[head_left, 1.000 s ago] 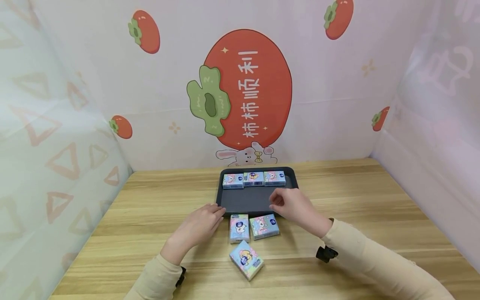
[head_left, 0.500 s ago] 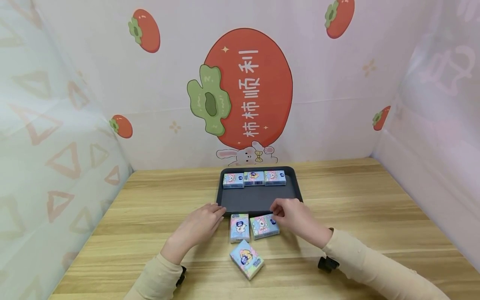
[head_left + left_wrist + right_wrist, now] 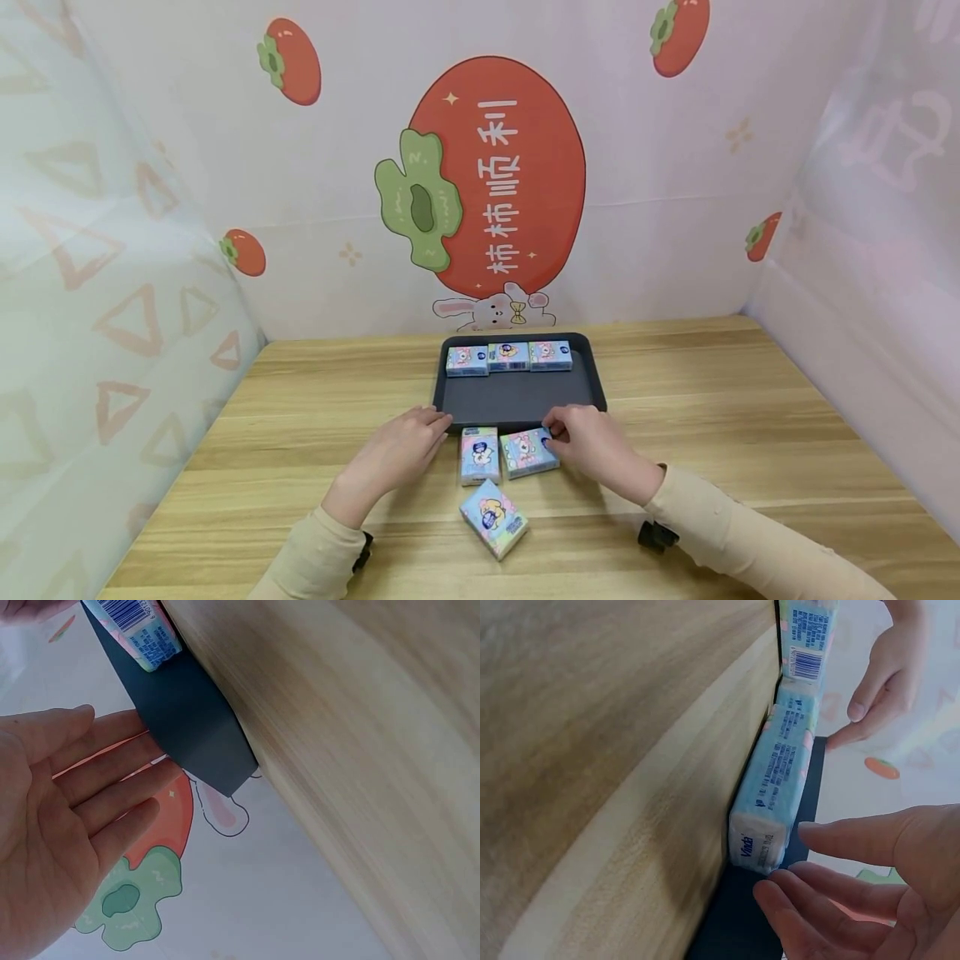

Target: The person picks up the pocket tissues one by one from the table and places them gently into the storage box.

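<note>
My left hand [image 3: 405, 442] rests at the front left corner of the dark tray [image 3: 517, 398], with its fingers nearly straight and touching the rim. A blue pack of tissues [image 3: 529, 452] lies flat in front of the tray. At its right end is my right hand [image 3: 600, 446]. In the right wrist view, the thumb and fingertips [image 3: 767, 889] are right at the end of that tissue pack [image 3: 769, 787], not closed round it. Left of this pack is another tissue pack [image 3: 479, 457], standing lengthwise toward the tray. A tilted tissue pack [image 3: 493, 518] lies nearer.
Three tissue packs [image 3: 508, 357] sit side by side along the tray's back edge. All this is on a wooden table [image 3: 330, 367], with a printed cloth wall [image 3: 337, 167] behind and more cloth on both sides.
My right hand has come down and toward me, from over the tray's right part to the right end of the tissue pack in front. My left hand and the packs have stayed put.
</note>
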Motion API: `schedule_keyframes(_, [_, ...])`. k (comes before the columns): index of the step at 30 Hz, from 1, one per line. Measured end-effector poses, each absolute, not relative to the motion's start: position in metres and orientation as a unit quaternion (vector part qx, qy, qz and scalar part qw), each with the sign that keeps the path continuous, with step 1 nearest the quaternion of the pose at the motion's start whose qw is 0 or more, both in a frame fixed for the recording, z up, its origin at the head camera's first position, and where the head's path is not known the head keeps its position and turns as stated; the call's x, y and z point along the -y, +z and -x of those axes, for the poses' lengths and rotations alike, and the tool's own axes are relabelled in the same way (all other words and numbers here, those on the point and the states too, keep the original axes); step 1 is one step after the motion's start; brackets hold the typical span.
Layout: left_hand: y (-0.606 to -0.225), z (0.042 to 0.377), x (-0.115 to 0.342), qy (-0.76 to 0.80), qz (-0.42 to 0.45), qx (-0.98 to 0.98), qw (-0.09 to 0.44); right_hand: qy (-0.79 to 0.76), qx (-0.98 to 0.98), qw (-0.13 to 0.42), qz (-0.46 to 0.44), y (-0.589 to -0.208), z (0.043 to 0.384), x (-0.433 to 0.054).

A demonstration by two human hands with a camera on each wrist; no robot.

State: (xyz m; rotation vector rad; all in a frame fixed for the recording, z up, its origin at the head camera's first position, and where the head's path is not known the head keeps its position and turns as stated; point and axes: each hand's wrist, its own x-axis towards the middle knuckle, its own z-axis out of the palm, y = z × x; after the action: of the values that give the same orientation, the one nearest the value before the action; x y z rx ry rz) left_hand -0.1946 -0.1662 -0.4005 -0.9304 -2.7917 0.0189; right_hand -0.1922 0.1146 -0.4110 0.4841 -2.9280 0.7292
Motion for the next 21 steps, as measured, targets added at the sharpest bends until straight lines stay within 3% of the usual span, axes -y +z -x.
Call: schedule_keyframes(21, [-0.3992, 0.1945, 0.1661, 0.009, 0.31, 0.946, 0.096, 0.202, 0.965, -0.003, -0.17, -0.4057, 0.1862, -0.1145])
